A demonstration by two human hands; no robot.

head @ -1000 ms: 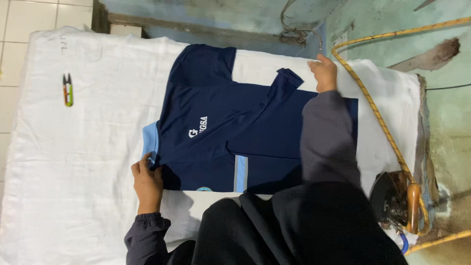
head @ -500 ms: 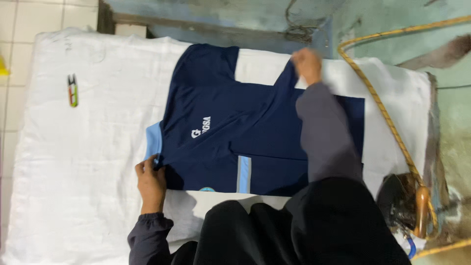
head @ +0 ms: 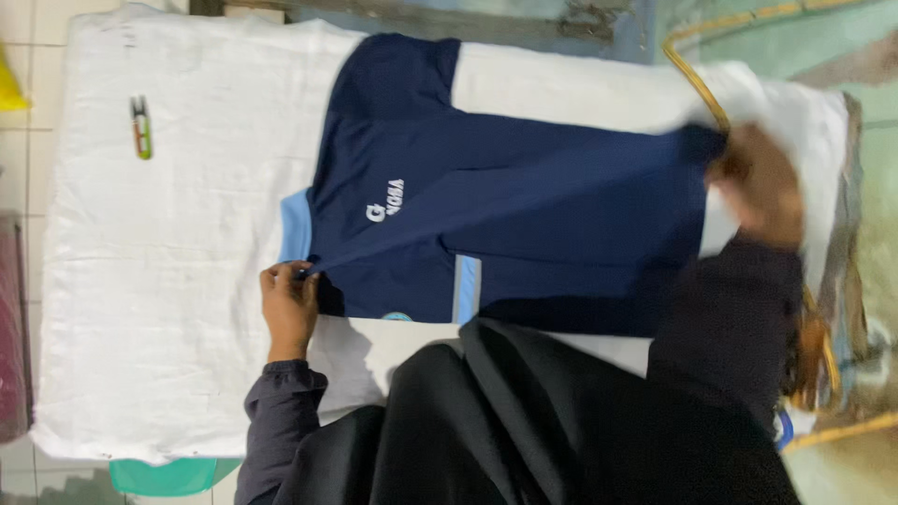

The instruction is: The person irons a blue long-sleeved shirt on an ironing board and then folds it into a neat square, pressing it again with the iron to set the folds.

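Head view: left hand (head: 288, 307) pinching shirt (head: 524, 224) at light-blue collar edge, fingers closed on fabric. Right hand (head: 760, 182) blurred, gripping opposite end of shirt, pulling it taut between hands. Shirt lying flat on white cloth (head: 178, 281). Clippers (head: 140, 127) lying well beyond left hand.
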